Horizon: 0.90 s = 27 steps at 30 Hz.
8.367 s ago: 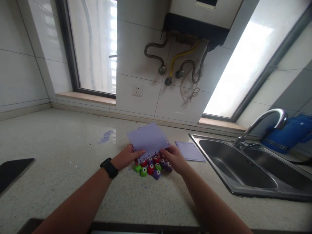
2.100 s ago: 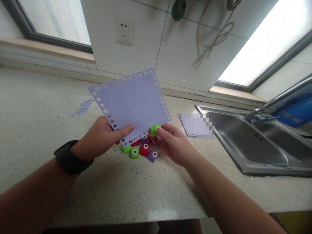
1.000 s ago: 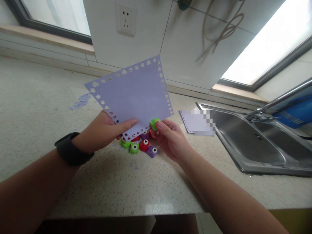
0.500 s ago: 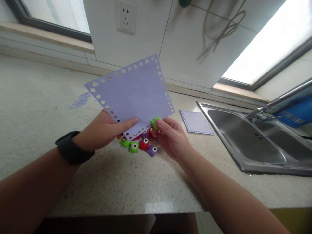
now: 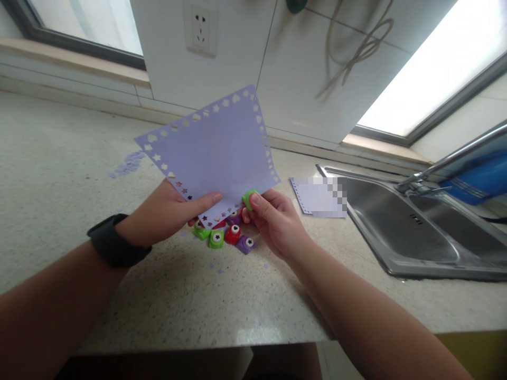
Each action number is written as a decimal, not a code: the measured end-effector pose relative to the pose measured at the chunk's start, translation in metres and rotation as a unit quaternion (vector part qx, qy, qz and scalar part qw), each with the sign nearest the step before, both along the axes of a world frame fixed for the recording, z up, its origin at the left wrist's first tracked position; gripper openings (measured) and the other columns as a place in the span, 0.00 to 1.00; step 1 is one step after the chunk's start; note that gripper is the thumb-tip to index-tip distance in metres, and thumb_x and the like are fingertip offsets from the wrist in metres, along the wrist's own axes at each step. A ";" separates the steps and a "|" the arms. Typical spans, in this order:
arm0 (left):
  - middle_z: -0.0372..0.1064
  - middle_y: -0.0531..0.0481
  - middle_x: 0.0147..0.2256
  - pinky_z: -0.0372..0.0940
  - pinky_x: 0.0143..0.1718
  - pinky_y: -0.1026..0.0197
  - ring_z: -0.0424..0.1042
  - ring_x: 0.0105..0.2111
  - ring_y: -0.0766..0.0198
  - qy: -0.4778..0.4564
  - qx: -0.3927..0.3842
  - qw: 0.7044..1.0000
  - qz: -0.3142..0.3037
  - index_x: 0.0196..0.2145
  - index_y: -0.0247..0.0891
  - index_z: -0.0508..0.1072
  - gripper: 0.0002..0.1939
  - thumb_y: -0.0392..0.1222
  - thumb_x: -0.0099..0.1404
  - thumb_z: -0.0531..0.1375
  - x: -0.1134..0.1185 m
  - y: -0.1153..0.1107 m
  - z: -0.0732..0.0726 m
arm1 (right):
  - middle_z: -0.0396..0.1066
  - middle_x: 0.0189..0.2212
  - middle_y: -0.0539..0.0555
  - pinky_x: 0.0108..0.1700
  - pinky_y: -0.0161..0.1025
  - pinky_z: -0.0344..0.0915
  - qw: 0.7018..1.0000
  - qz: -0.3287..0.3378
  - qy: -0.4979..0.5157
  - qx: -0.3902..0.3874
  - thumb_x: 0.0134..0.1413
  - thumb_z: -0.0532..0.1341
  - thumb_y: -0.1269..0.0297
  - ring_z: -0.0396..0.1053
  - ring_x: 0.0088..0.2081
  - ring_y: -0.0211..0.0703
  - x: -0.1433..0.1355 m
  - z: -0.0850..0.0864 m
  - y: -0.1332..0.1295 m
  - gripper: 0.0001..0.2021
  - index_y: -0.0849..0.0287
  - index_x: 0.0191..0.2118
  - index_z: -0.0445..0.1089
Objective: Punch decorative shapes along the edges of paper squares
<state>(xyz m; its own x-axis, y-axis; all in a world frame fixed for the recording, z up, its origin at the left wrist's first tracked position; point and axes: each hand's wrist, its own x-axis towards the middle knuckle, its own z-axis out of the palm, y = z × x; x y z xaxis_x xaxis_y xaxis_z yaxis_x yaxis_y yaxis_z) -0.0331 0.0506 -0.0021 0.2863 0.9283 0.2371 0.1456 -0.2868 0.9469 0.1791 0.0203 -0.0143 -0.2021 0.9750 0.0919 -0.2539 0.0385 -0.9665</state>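
Observation:
A lavender sheet of paper (image 5: 214, 153) with small shapes cut along its edges is raised over the counter. My left hand (image 5: 184, 207) pinches its lower left part, thumb on top. Between the thumb and fingers of my right hand (image 5: 279, 221) is a green craft punch (image 5: 250, 199), at the sheet's lower right edge. Under the paper lie several more punches, among them a green one (image 5: 216, 239), a red one (image 5: 232, 234) and a purple one (image 5: 246, 244). The paper hides some of them in part.
Another lavender sheet (image 5: 319, 200) with a cut border lies right of my hands, beside a steel sink (image 5: 396, 232). Paper bits (image 5: 127, 164) are heaped at the left on the speckled counter (image 5: 178, 306). A wall with a socket (image 5: 200, 27) stands behind.
The camera view has shifted slightly. Both hands keep their holds on the sheet and the green punch, with little visible movement.

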 end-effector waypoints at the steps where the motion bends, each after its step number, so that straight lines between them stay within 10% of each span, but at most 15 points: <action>1: 0.79 0.49 0.45 0.70 0.53 0.55 0.76 0.49 0.54 0.002 -0.003 1.000 0.004 0.44 0.44 0.78 0.15 0.50 0.61 0.68 -0.001 0.000 0.000 | 0.67 0.25 0.48 0.32 0.39 0.60 1.000 -0.005 -0.001 0.000 0.55 0.69 0.51 0.63 0.28 0.37 0.000 0.000 0.000 0.14 0.56 0.30 0.71; 9: 0.78 0.51 0.34 0.68 0.25 0.62 0.73 0.26 0.63 -0.021 -0.045 0.999 0.000 0.45 0.41 0.76 0.17 0.52 0.62 0.67 -0.006 0.004 -0.006 | 0.68 0.27 0.49 0.34 0.39 0.63 0.999 -0.023 -0.026 -0.001 0.57 0.66 0.47 0.63 0.28 0.38 0.003 0.002 0.004 0.15 0.54 0.33 0.72; 18: 0.77 0.52 0.30 0.73 0.33 0.56 0.77 0.32 0.56 -0.031 -0.052 0.998 -0.014 0.42 0.43 0.78 0.14 0.53 0.64 0.65 -0.011 0.006 -0.003 | 0.68 0.28 0.49 0.31 0.39 0.62 0.995 -0.095 0.023 -0.008 0.55 0.67 0.47 0.64 0.27 0.39 0.016 0.004 0.012 0.16 0.55 0.30 0.73; 27: 0.80 0.49 0.33 0.73 0.37 0.56 0.78 0.35 0.57 -0.024 -0.025 0.999 0.014 0.37 0.40 0.78 0.13 0.52 0.65 0.64 -0.016 0.014 0.004 | 0.75 0.36 0.53 0.45 0.47 0.63 0.943 -0.085 -0.293 0.129 0.63 0.60 0.48 0.69 0.40 0.47 0.028 0.012 0.008 0.15 0.53 0.39 0.78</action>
<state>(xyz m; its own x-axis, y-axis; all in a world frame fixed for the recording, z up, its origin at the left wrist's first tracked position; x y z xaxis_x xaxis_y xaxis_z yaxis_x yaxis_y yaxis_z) -0.0490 0.0643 0.0017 0.2497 0.9469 0.2026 0.1075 -0.2351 0.9660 0.2068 0.0285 -0.0023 -0.1347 0.9582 0.2525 0.3527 0.2845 -0.8914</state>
